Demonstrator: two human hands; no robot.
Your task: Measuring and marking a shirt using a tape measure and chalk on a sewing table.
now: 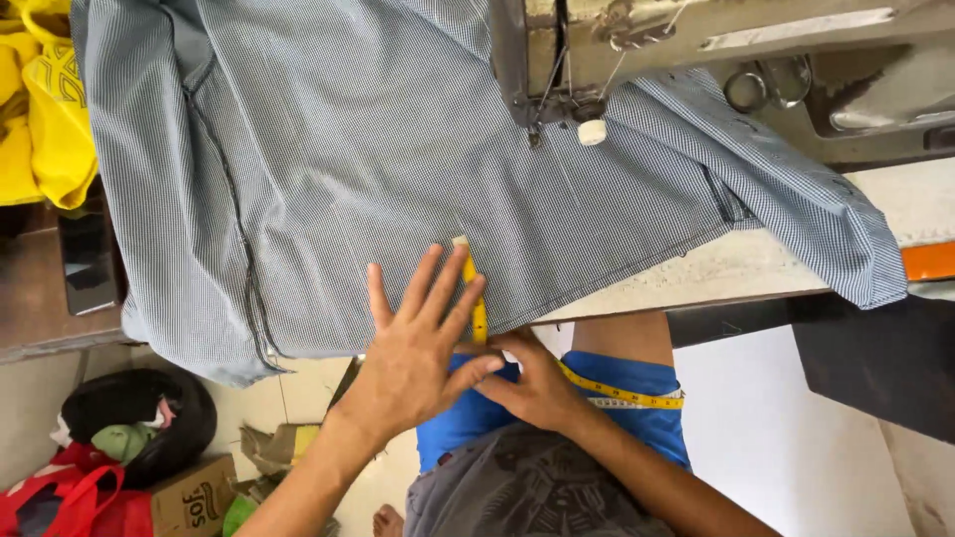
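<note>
One blue-grey checked garment (398,169) lay spread over one pale sewing table (756,264), its hem hanging past the table's near edge, and one sewing machine (716,60) stood at twelve to two o'clock with its needle end resting over the cloth. One yellow measuring tape (477,298) ran upright across the hem near the centre, then trailed off toward four o'clock over the person's blue shorts (637,383). Two hands were in view. The left hand (413,343) was fully open, fingers fanned and flat, pressing the cloth just at nine o'clock from the tape, with its fingertips touching the tape's side. The right hand (537,383), at five o'clock from the left, was curled, pinching the tape at the hem's edge between thumb and fingers. A heap of yellow fabric (40,99) sat at ten o'clock, well apart. At seven o'clock on the floor lay one red bag (70,497), one cardboard box (194,502) and one dark bundle (139,418). The widest bare stretch of table ran toward three o'clock, beside the garment's sleeve.
</note>
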